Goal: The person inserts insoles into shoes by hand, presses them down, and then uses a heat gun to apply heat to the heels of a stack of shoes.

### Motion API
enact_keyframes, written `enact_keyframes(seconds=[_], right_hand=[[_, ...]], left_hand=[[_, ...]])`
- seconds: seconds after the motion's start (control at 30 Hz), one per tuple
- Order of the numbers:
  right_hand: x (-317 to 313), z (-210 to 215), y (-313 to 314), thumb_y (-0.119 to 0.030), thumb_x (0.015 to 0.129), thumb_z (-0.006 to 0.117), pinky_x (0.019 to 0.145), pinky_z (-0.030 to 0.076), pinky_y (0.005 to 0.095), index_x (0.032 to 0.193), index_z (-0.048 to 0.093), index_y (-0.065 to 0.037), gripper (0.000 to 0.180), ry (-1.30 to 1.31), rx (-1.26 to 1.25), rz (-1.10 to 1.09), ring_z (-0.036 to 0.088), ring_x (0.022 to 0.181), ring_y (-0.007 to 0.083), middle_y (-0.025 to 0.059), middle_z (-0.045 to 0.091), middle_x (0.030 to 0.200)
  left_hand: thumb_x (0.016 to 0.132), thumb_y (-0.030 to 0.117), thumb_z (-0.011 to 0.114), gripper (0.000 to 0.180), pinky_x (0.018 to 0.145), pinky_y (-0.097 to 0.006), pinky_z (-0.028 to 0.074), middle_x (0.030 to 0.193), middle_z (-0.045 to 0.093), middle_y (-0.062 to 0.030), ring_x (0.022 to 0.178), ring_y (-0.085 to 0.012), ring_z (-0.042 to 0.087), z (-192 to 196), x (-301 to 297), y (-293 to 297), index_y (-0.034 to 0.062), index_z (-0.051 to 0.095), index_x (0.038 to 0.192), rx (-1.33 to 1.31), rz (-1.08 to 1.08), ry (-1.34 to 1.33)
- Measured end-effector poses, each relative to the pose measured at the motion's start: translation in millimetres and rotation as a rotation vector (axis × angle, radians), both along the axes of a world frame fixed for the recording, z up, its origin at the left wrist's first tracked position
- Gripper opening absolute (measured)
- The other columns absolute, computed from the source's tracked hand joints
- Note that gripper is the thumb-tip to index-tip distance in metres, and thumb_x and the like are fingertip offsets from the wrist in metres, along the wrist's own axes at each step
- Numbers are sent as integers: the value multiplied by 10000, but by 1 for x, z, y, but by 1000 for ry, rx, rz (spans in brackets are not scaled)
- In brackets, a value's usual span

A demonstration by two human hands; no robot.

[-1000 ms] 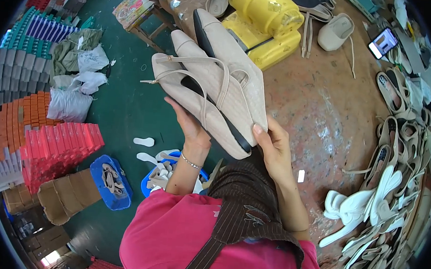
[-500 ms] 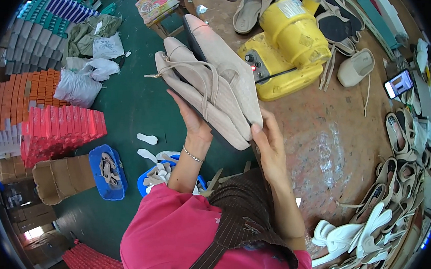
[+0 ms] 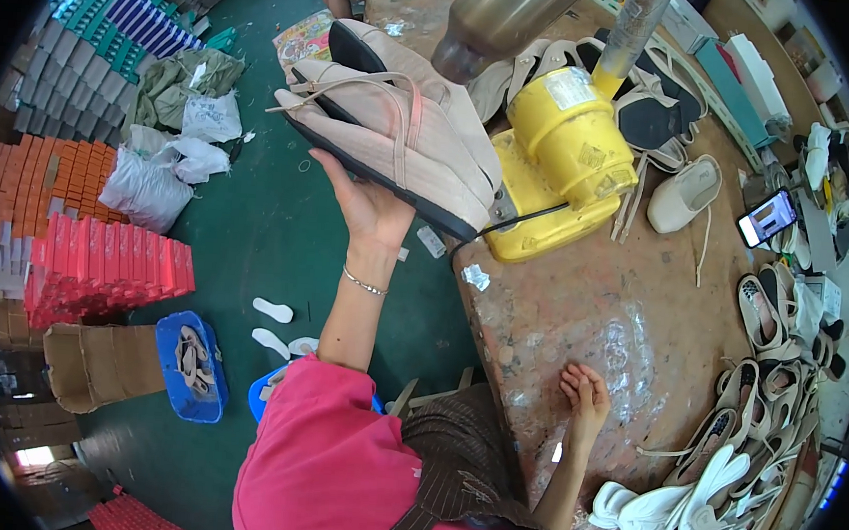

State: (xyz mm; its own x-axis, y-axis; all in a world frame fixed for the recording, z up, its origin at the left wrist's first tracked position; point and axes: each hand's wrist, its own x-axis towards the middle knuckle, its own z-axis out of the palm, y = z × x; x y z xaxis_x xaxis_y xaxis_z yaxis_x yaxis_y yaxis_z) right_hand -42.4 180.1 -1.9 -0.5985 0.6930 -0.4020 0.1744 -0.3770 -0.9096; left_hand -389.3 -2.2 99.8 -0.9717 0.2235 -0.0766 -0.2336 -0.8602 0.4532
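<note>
A bundle of beige pointed flat shoes (image 3: 424, 132) with dark soles and thin straps rests on my left hand (image 3: 374, 207). The palm supports it from below, with the thumb against the sole edge; the other fingers are hidden behind the shoes. The bundle is held up left of the yellow machine (image 3: 566, 142), overlapping its base in the view. My right hand (image 3: 586, 390) is over the brown worktable (image 3: 589, 306), near its front left part. Its fingers are curled together, and nothing shows in them.
A dark translucent cylinder (image 3: 506, 20) hangs above the machine. On the table's right are a single beige shoe (image 3: 685, 195), a lit phone (image 3: 768, 218), white shoe-shaped pieces (image 3: 708, 502) and piled shoes. Blue bins (image 3: 191, 367), pink boxes (image 3: 114, 263) and sacks (image 3: 150, 182) stand on the green floor.
My right hand has let go of the shoes and moved down and right over the table. My left hand has raised the bundle slightly and to the left, holding it alone.
</note>
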Motion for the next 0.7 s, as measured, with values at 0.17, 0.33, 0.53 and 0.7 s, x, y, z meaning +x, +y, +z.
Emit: enact_keyframes(seconds=[0.17, 0.33, 0.53, 0.7], right_hand=[[-1, -7, 4, -150, 1000, 533, 814, 566, 306, 1172, 588, 52, 271, 18, -35, -7, 683, 927, 225, 178, 675, 1060], [-1, -7, 10, -160, 1014, 515, 750, 571, 264, 1186, 570, 33, 264, -47, -58, 11, 697, 857, 191, 141, 684, 1037], [-4, -5, 10, -160, 1009, 521, 759, 571, 286, 1201, 567, 51, 289, -37, -25, 17, 699, 866, 216, 172, 685, 1030], [1, -9, 9, -162, 1011, 519, 764, 568, 283, 1203, 566, 50, 291, -33, -6, 17, 698, 867, 214, 168, 685, 1033]], left_hand=[[737, 730, 656, 1026, 1165, -477, 261, 1512, 365, -35, 1379, -253, 351, 11, -13, 14, 122, 321, 1493, -30, 85, 7], [751, 740, 633, 1007, 1160, -490, 265, 1521, 347, -25, 1391, -251, 330, 16, -21, 19, 145, 313, 1497, -45, 118, 43], [753, 751, 620, 1018, 1164, -493, 249, 1538, 322, -19, 1400, -255, 316, 21, -3, 17, 155, 290, 1509, -86, 162, 60], [725, 770, 631, 1065, 1172, -486, 240, 1546, 311, -30, 1404, -258, 313, 19, 12, 13, 151, 272, 1514, -80, 153, 23]])
